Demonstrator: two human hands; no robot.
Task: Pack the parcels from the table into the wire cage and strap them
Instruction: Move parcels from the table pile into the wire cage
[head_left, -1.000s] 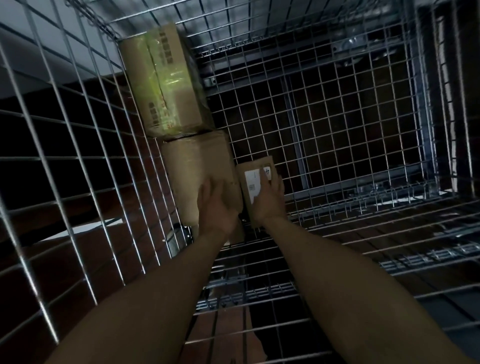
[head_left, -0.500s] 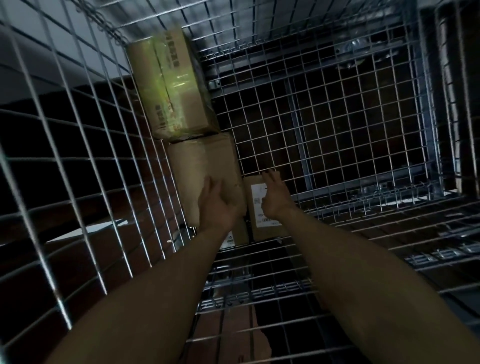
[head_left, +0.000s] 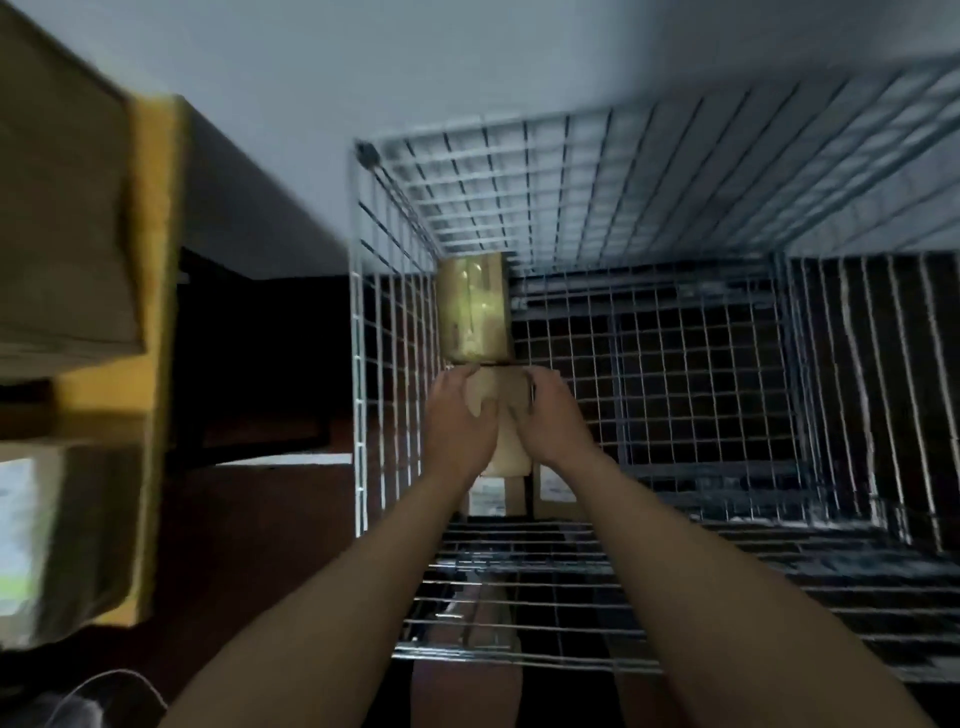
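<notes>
I look down into the wire cage (head_left: 675, 218). Along its left wall lie a parcel wrapped in yellow-green tape (head_left: 472, 306), a plain brown parcel (head_left: 506, 410) nearer to me, and a small parcel with a white label (head_left: 557, 488) at the near end. My left hand (head_left: 460, 421) and my right hand (head_left: 550, 423) hover side by side over the brown parcel, fingers loosely curved and holding nothing. Whether they touch the parcel I cannot tell; the frame is blurred.
At the left stands a table with a yellow edge (head_left: 150, 312). On it lie a large brown box (head_left: 62, 208) and another parcel (head_left: 67, 540) nearer to me. The cage's wire floor (head_left: 701, 395) to the right of the parcels is bare. A pale wall rises behind.
My right hand has let go of the small labelled parcel, which now lies on the cage floor. Both hands have risen, and my head has pulled back and up, bringing the table into view.
</notes>
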